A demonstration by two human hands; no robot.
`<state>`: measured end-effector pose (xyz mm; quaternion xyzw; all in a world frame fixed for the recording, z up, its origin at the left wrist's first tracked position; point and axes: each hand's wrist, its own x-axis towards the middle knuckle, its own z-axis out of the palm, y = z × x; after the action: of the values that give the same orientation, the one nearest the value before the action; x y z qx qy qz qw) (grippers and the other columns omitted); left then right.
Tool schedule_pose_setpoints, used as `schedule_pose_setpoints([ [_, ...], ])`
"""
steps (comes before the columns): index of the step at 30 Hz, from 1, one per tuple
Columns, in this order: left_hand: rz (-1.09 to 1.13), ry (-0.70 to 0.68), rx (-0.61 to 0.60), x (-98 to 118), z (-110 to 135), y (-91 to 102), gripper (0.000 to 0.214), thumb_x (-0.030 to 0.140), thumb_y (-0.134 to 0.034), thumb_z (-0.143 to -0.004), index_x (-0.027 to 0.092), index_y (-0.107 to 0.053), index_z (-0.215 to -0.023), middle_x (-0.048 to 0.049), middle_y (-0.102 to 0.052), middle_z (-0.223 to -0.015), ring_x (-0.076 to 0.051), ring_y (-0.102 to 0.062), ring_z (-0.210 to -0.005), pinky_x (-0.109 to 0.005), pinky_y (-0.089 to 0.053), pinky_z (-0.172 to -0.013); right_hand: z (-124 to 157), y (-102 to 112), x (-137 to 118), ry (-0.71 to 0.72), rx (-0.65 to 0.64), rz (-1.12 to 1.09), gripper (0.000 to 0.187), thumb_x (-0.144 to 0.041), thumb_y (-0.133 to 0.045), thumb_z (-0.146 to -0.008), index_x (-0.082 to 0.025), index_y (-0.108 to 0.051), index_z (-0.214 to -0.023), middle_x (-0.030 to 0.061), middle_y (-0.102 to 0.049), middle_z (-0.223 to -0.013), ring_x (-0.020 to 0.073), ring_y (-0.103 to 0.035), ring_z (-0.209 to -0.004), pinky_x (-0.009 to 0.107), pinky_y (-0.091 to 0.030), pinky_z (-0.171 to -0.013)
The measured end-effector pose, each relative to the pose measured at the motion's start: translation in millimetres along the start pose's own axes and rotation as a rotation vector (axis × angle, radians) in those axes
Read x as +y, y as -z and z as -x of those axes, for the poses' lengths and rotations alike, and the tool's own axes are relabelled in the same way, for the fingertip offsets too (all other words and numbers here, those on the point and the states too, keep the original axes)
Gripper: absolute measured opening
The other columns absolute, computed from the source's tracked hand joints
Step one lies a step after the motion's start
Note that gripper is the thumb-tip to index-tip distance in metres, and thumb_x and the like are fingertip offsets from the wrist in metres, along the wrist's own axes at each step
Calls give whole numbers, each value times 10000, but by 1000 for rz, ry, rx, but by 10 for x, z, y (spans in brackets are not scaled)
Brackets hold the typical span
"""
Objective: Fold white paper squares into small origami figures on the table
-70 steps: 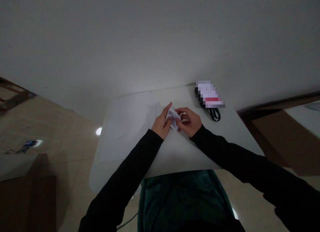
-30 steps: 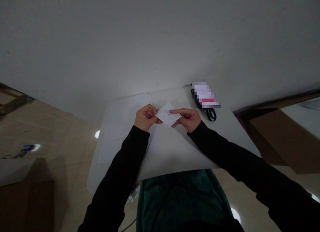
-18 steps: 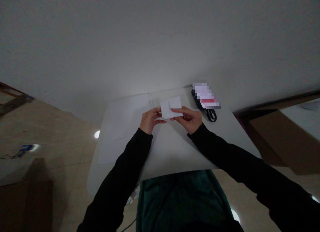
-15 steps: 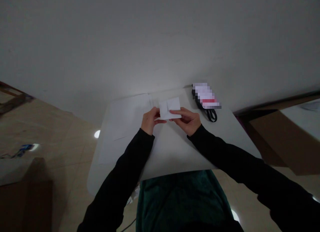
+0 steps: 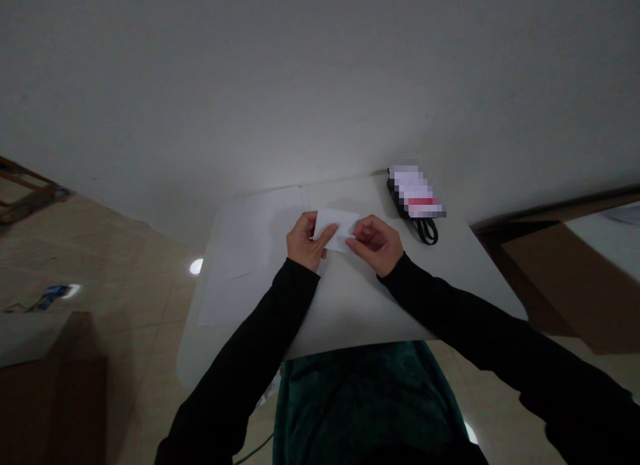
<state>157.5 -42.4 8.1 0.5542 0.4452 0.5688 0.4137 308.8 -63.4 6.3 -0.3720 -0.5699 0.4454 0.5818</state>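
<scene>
A small folded white paper (image 5: 338, 225) is held low over the white table (image 5: 350, 305), near its far middle. My left hand (image 5: 305, 241) grips the paper's left end, thumb on top and fingers curled beneath. At the paper's right end my right hand (image 5: 376, 243) pinches it between thumb and fingertips. Both arms wear black sleeves.
Flat white sheets (image 5: 250, 251) lie on the table's left half. A black strapped item with a blurred label (image 5: 417, 201) rests at the far right corner. A white wall rises just behind the table. Brown furniture (image 5: 565, 278) stands at right, tiled floor at left.
The paper was held upright and spread between my hands; now it is lowered and flatter, close to the table. My left thumb has moved onto its top face.
</scene>
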Motion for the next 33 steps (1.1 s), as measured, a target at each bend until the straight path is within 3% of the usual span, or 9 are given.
schedule_pose_setpoints([
  [3,-16,15,-16,21,7,-4,333,397,-727,-712,161,-621,-922,5,-654,-697,-47,-477,-399,-157,-344,-309,-37,1,-24,-130,92,-71,433,-428,-722,-693,-232,-477,-991,-85,-585,-561,96,-559,-471,248,-530,-496],
  [5,-7,12,-28,30,9,-14,341,391,-741,-694,159,-637,-922,-23,-688,-751,-77,-547,-472,-179,-408,-376,-68,23,-28,-186,123,-82,505,-455,-722,-686,-218,-497,-1071,-75,-615,-551,110,-578,-461,271,-554,-486],
  [10,-59,-34,-29,18,3,-17,295,343,-729,-698,163,-602,-893,-37,-694,-804,-128,-639,-668,-232,-504,-594,-109,82,6,-216,134,-62,348,-451,-766,-626,-156,-648,-770,-7,-662,-568,118,-596,-437,273,-565,-450],
  [18,-340,-93,42,12,-4,38,235,400,-623,-790,189,-521,-788,48,-547,-635,-85,-506,-567,-188,-385,-527,-49,27,-20,-226,28,-63,301,-410,-793,-607,-141,-696,-701,32,-689,-583,132,-621,-456,260,-572,-430],
  [22,-276,-85,58,8,-13,44,240,406,-645,-775,190,-544,-799,38,-577,-657,-91,-521,-570,-191,-390,-505,-32,33,-49,-308,-87,-104,354,-462,-767,-636,-122,-668,-652,51,-674,-546,158,-637,-451,269,-569,-406],
  [26,-227,-107,45,18,-8,26,224,377,-686,-746,183,-591,-801,15,-632,-704,-109,-587,-634,-202,-437,-550,-8,53,-33,-330,-255,-109,421,-538,-624,-774,-122,-622,-706,24,-636,-479,119,-560,-333,211,-481,-322],
  [29,-174,-81,28,44,7,4,233,373,-697,-738,189,-586,-828,19,-639,-688,-104,-589,-598,-196,-434,-527,-5,61,-19,-341,-243,-146,418,-547,-585,-803,-129,-608,-796,10,-628,-461,136,-571,-338,221,-482,-323],
  [33,-88,3,-53,90,2,20,386,393,-667,-764,217,-517,-1073,74,-548,-542,-82,-474,-432,-187,-351,-428,-32,86,-32,-377,-234,-125,440,-562,-624,-757,-122,-609,-766,25,-619,-436,163,-580,-337,241,-481,-314],
])
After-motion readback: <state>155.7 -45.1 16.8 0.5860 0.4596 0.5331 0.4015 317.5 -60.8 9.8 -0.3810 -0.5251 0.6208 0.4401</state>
